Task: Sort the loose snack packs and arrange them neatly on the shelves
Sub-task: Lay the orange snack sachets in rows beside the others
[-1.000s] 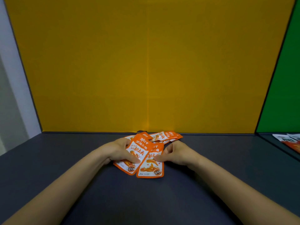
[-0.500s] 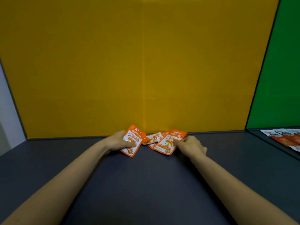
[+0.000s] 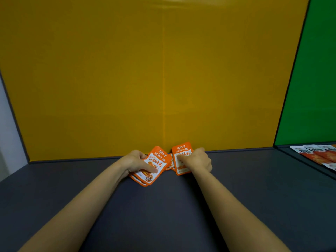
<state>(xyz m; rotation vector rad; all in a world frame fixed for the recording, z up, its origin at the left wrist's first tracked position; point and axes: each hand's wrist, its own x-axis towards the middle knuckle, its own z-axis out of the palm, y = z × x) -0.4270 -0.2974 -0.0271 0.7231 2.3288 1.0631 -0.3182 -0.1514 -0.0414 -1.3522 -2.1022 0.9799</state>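
The fingers (image 3: pixel 150 169) of the left hand (image 3: pixel 135 161) are closed round the left orange pack (image 3: pixel 157 160): thumb laid across the front, the rest tucked behind, so it's properly gripped. The edge of a lower pack (image 3: pixel 136 179) can be seen sticking out just beneath it. On the right hand (image 3: pixel 197 160), the fingers (image 3: pixel 182 157) are curled down onto the face of the right orange pack (image 3: pixel 181 149), which is held that way with its top edge up by the yellow back panel (image 3: pixel 127 79). The thumb is hidden, so how it's placed can't be told.

Writing-wise, white Chinese characters are printed across the orange top of both. On the left one, bigger orange characters on a white panel look like 一秒上头. A small round logo is seen at its bottom, too tiny to be read.

A sliver of a middle pack (image 3: pixel 170 166) is squeezed between the two held ones. Everything is sat at the back of a dark grey shelf (image 3: pixel 163 215), right against the back panel. Further right, past a green panel (image 3: pixel 312 79), a row of red-and-white packs (image 3: pixel 316 153) is laid on the neighbouring shelf (image 3: pixel 294 155), well apart from the hands
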